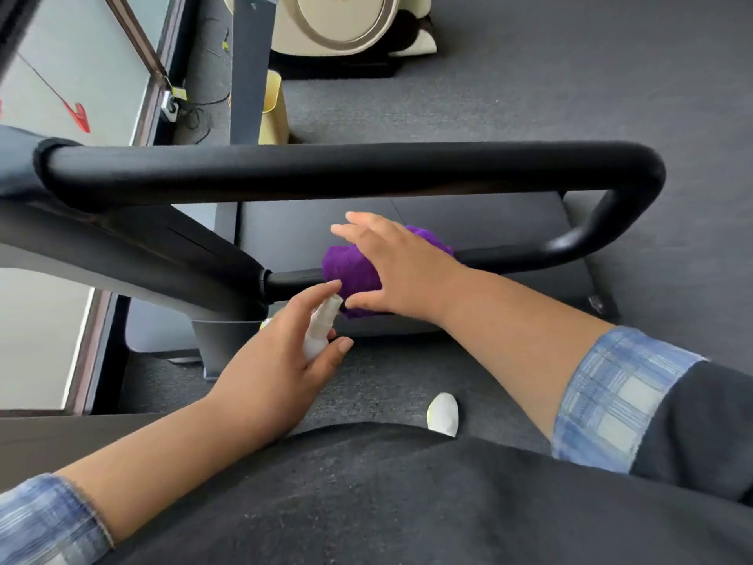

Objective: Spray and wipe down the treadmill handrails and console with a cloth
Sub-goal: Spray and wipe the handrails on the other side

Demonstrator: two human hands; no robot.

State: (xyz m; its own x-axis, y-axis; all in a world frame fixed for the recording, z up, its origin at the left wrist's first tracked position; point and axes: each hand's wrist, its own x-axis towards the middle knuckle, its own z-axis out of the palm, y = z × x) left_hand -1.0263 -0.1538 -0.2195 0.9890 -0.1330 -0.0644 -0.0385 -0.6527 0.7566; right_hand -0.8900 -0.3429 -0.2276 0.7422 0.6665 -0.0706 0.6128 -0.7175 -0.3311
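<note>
**A:** Left hand [281, 360] has its fingers [340, 346] curled round the white spray bottle [320, 334], just below the lower handrail bar [509, 254]. Bottle runs lengthwise up toward that bar, nozzle pointing at the purple cloth [352, 271].

**B:** Yeah, and the cloth is draped on that same bar, right hand [401, 267] over it with fingers spread, not really gripping. I'd guess it could slide off, or the spray hits skin instead.

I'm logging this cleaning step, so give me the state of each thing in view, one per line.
Left hand: holds the spray bottle, forefinger on its top.
Spray bottle: upright, nozzle toward the cloth.
Right hand: fingers spread, over the purple cloth.
Purple cloth: bunched on the lower handrail.
Upper handrail: untouched.
</note>
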